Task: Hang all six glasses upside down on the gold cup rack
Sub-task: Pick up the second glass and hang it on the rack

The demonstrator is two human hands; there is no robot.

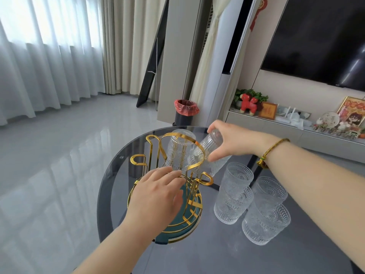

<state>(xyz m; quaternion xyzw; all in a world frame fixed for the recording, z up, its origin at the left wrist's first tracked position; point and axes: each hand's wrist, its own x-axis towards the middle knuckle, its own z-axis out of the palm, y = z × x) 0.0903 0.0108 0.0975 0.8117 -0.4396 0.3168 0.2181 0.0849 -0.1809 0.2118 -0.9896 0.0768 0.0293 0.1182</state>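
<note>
The gold cup rack (156, 153) with a teal base stands on the left part of a round glass table (227, 250). One clear ribbed glass (180, 153) hangs upside down on its far side. My right hand (231, 140) grips a second glass (210, 147), tilted with its mouth toward the rack, just right of the hanging one. My left hand (158, 196) rests on the rack's near side with fingers spread over the gold wire. Several more glasses (235, 192) stand upright in a cluster to the right of the rack.
The table's rim (104, 184) curves close on the left, with grey tiled floor beyond. A bin with a red liner (185, 111) stands behind the table. A low cabinet with ornaments (296, 123) runs along the right wall under a dark screen.
</note>
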